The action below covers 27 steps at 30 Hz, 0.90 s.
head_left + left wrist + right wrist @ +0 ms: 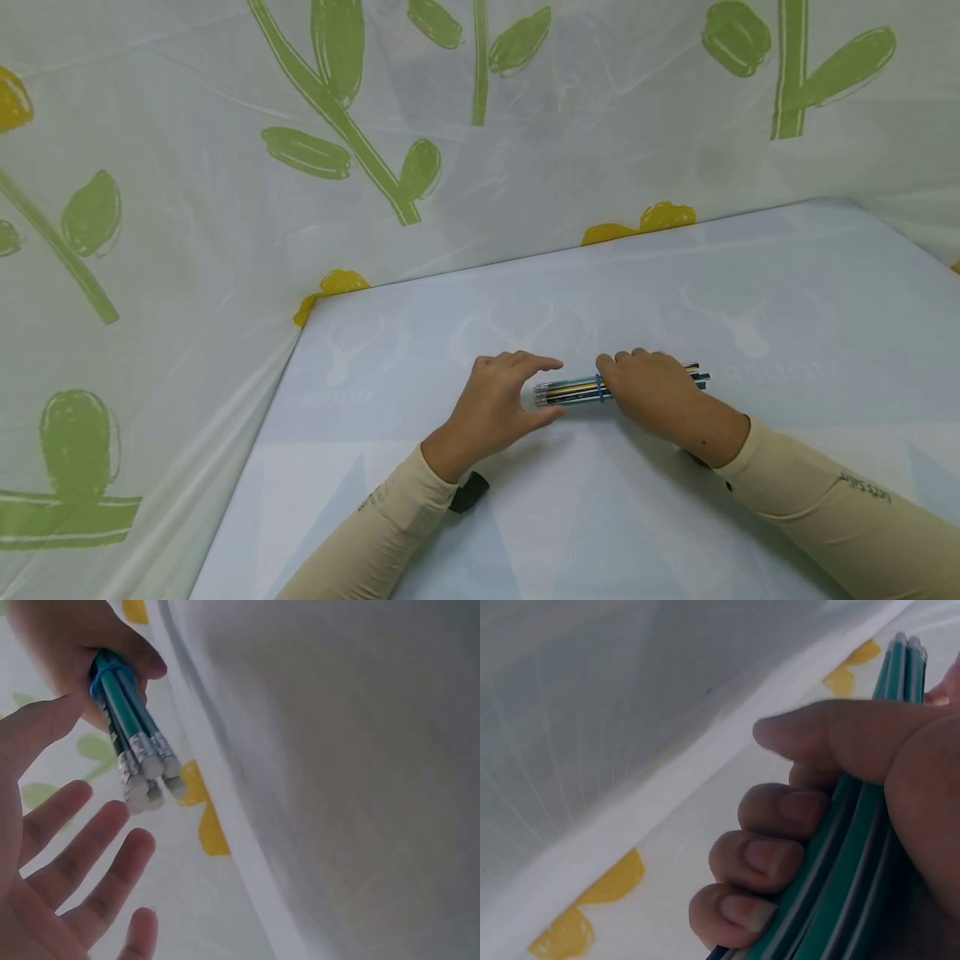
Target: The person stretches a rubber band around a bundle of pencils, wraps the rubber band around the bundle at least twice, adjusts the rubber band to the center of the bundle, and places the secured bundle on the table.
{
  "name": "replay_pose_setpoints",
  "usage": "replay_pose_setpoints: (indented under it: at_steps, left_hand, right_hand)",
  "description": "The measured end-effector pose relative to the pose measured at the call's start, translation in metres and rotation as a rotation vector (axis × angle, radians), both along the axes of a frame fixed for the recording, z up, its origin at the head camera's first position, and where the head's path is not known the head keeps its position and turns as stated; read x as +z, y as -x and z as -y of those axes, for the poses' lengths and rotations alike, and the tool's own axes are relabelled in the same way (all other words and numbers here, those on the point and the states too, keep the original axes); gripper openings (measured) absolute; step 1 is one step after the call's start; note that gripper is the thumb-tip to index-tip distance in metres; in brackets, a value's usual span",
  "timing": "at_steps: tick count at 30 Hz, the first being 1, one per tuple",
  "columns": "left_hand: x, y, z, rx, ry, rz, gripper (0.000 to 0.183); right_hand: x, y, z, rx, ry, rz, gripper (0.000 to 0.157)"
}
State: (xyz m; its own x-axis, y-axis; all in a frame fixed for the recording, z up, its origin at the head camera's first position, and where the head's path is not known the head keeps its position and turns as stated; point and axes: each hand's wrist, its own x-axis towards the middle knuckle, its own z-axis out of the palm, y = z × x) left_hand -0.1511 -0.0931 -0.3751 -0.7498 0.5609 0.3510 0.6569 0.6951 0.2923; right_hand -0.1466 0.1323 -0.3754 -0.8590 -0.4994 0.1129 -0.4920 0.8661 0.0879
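A bundle of pencils point(566, 391), mostly teal and dark striped, lies across my right hand point(654, 392), which grips it around the middle. White erasers point(151, 766) in silver ferrules cap the end facing left. Near the right hand's thumb side, a blue band point(112, 673) loops around the bundle. My left hand point(497, 402) is held around the eraser end with thumb and fingers spread apart, not touching it as far as the left wrist view shows. In the right wrist view, curled fingers point(761, 855) wrap the pencils point(840, 862).
A pale cloth with faint antler prints covers the table point(420, 367). Behind and to the left hangs a white curtain point(187, 217) with green leaves and yellow shapes, meeting the table's far edge. A black wrist strap piece point(470, 492) shows under the left wrist.
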Motion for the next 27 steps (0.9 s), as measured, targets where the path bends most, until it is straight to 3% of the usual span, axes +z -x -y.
replay_pose_setpoints:
  at_steps: [4, 12, 27]
  left_hand:
    - [-0.0001, -0.0007, -0.0020, -0.005, 0.053, 0.064, 0.051]
    - [0.0003, -0.0035, -0.0035, -0.025, 0.157, 0.156, 0.053]
    - [-0.0037, -0.0027, -0.0026, -0.042, 0.264, 0.164, 0.050]
  right_hand:
    - [-0.0012, 0.0002, -0.0015, 0.029, 0.004, 0.042, 0.021]
    - [-0.0022, 0.0018, -0.0018, 0.058, 0.025, 0.152, 0.034]
    - [0.0010, 0.0074, -0.0031, 0.127, 0.067, 0.195, 0.041]
